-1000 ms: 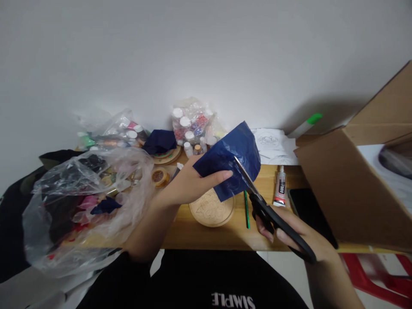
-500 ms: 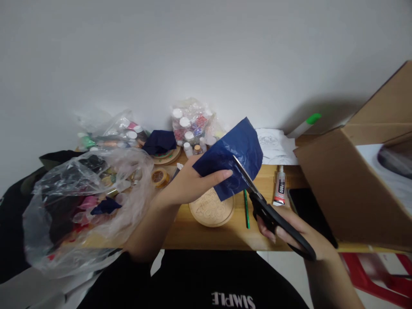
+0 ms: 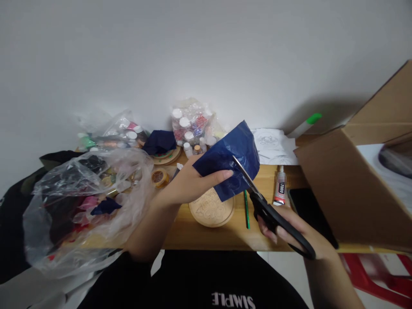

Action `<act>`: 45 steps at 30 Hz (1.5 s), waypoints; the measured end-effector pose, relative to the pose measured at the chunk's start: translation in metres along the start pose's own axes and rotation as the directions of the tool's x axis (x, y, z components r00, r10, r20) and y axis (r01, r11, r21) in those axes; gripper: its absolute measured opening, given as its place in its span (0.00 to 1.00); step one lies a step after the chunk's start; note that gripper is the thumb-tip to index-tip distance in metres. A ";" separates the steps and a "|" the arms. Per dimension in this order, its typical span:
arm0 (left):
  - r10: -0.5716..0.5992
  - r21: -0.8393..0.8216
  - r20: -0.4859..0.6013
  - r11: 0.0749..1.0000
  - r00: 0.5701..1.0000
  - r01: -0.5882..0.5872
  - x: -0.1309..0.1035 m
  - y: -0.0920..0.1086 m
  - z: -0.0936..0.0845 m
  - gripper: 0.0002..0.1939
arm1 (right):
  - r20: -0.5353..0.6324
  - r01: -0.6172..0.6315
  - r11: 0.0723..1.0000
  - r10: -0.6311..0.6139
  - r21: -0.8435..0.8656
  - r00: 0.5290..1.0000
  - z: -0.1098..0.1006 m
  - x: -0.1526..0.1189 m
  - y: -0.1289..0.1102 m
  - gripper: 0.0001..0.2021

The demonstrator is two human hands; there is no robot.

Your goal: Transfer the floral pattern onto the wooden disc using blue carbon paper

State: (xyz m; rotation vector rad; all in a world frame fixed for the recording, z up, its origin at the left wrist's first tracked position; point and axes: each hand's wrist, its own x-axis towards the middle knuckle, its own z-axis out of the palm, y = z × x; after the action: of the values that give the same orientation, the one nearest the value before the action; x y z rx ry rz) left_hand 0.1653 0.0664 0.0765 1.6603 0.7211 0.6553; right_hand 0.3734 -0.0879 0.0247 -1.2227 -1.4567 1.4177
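My left hand (image 3: 196,182) grips a dark blue sheet (image 3: 236,148) at its left side, thumb on top and the other fingers hidden beneath. Black-handled scissors (image 3: 270,214) are in my right hand (image 3: 289,227), their blades pointing up and left across the sheet. Below the sheet, a round wooden disc (image 3: 212,210) with a carved flower pattern lies on the wooden table (image 3: 199,238), partly covered. A green pencil (image 3: 246,210) lies just right of the disc.
A glue tube (image 3: 280,189), a black phone-like slab (image 3: 310,210) and an open cardboard box (image 3: 347,189) lie to the right. Drawn paper (image 3: 273,146) is behind. On the left are an open plastic bag (image 3: 128,214), a gold spool (image 3: 160,177) and bagged jars (image 3: 189,122).
The far right part of the blue sheet has bent slightly down and left. Both hands and the scissors are nearly where they were.
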 end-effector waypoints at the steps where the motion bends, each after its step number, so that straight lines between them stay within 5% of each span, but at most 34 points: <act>1: 0.003 -0.007 0.001 1.000 1.000 -0.003 0.000 0.000 0.000 0.10 | 0.008 -0.006 1.000 0.006 0.003 1.000 0.000 0.000 0.000 0.24; 37: -0.016 0.036 0.022 0.999 1.000 0.015 0.001 -0.008 0.003 0.12 | 0.050 0.041 0.995 -0.037 -0.093 0.998 -0.005 0.004 0.002 0.23; 45: -0.011 0.025 0.031 1.000 0.999 0.010 0.000 -0.006 0.003 0.12 | -0.033 0.013 0.998 -0.015 -0.055 0.999 -0.001 0.000 0.001 0.23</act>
State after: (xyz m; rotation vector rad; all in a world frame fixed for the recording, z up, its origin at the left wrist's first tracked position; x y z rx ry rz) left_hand 0.1671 0.0652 0.0702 1.6851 0.7173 0.6140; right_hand 0.3741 -0.0874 0.0241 -1.2617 -1.4876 1.3500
